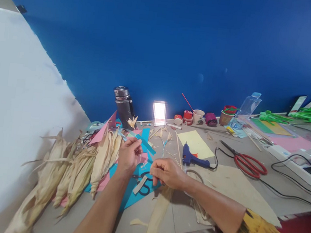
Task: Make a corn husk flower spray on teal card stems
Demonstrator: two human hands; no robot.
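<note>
My left hand (131, 153) is closed in a pinch, thumb against the fingers. A blue paper strip (149, 147) shows right at its fingertips; whether it is held or lies behind them is unclear. My right hand (167, 172) is curled closed to the right, over the table, and what its fingers hold is hidden or too thin to name. Below it hangs a long pale corn husk (157, 217). Between the hands, black-handled scissors (145, 189) and a short pale strip (139, 185) lie on blue paper (131, 199). Small husk flowers (166, 135) with a blue-wrapped stem lie beyond.
Dried corn husks (46, 179) heap at the left, beside a dark thermos (124, 107). On the right lie a blue glue gun (195, 158) with its cord, red-handled scissors (250, 165), yellow paper (195, 143) and a power strip (297, 165). A paper cup (198, 116) and plastic bottle (246, 109) stand behind.
</note>
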